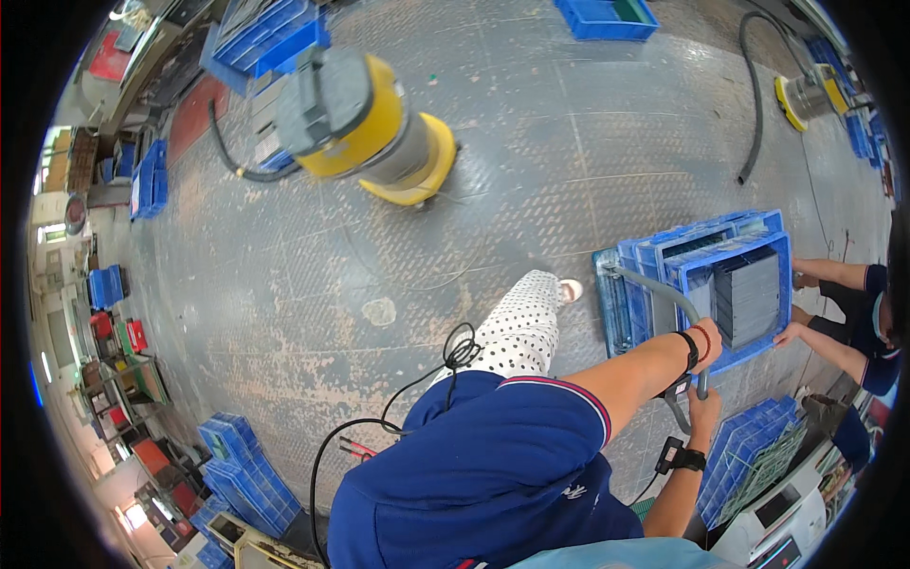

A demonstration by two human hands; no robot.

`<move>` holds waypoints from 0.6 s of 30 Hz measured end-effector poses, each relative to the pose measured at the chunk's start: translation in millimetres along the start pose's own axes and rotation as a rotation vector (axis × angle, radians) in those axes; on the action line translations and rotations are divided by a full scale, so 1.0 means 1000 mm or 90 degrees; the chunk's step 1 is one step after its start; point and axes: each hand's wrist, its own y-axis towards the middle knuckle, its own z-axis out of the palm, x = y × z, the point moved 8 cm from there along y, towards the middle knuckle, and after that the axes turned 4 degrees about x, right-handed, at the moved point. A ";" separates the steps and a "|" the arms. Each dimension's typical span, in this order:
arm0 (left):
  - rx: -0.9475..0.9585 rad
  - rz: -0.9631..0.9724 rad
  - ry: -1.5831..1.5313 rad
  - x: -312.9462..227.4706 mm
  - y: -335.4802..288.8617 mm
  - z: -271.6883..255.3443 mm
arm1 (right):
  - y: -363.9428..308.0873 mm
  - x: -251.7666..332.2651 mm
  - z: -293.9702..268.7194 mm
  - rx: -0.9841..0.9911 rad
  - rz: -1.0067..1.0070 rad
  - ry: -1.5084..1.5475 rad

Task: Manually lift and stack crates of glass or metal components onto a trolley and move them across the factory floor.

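Observation:
My left hand [704, 343] is closed round the grey tubular handle [666, 289] of a cart at the right. Lower in the view, my right hand [703, 413] is wrapped round the same handle near its other end, its fingers partly hidden. Beside the handle, blue plastic crates [725, 357] ride on the cart, whose blue edge [612, 318] shows at the left. Flat grey panels [749, 296] stand packed in the nearer crate. A co-worker's hand [787, 335] touches the crate's far side; that person's other arm also reaches toward it.
A yellow and grey vacuum cleaner [379, 128] stands at the upper left, with a black hose [232, 161]. Another vacuum [806, 100] is at the upper right. Blue crates [251, 474] stack at the lower left; more [744, 446] stand behind my right arm. A thin cord crosses the worn metal floor [284, 313].

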 end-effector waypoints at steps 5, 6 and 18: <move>-0.004 0.028 -0.041 -0.032 -0.108 0.048 | -0.102 0.066 0.044 -0.030 0.066 -0.097; -0.006 0.039 -0.033 -0.027 -0.128 0.057 | -0.114 0.085 0.056 -0.063 0.048 -0.124; 0.072 0.141 -0.070 -0.104 -0.386 0.199 | -0.387 0.156 0.209 -0.024 0.252 -0.151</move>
